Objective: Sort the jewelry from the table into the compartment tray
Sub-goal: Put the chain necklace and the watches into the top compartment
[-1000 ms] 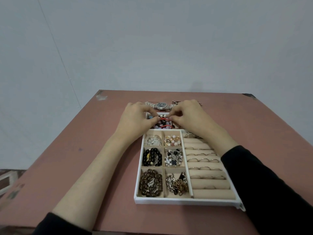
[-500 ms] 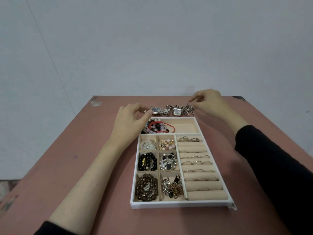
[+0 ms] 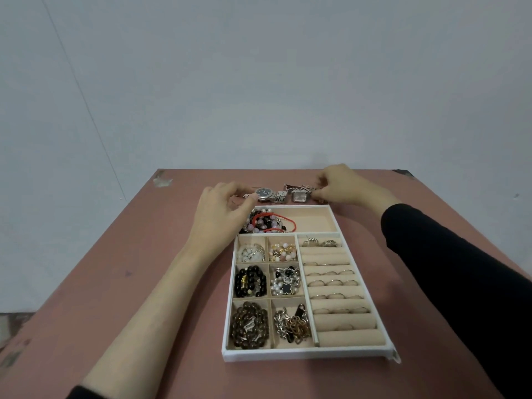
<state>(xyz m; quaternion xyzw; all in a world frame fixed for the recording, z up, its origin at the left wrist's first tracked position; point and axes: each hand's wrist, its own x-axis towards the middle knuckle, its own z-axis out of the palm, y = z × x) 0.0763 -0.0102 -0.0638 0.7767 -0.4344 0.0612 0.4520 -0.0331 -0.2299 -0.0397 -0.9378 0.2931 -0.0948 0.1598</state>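
A white compartment tray (image 3: 305,354) lies on the reddish table (image 3: 115,283), its small cells filled with bead bracelets and chains and its right side with ring rolls. The wide far compartment holds a pile of beaded bracelets (image 3: 267,221) at its left end. Behind the tray lie a round silver watch (image 3: 266,194), a square-faced watch (image 3: 299,195) and small metal pieces. My left hand (image 3: 221,210) pinches the round watch's band at its left end. My right hand (image 3: 342,184) pinches the small pieces beside the square watch.
The table's far edge runs just behind the watches, with a pale wall beyond. Bare table lies left and right of the tray. My right arm in a black sleeve (image 3: 460,269) stretches along the tray's right side.
Both hands left the far compartment, leaving the bracelets there. The right hand moved to the pieces behind the tray, the left to the round watch.
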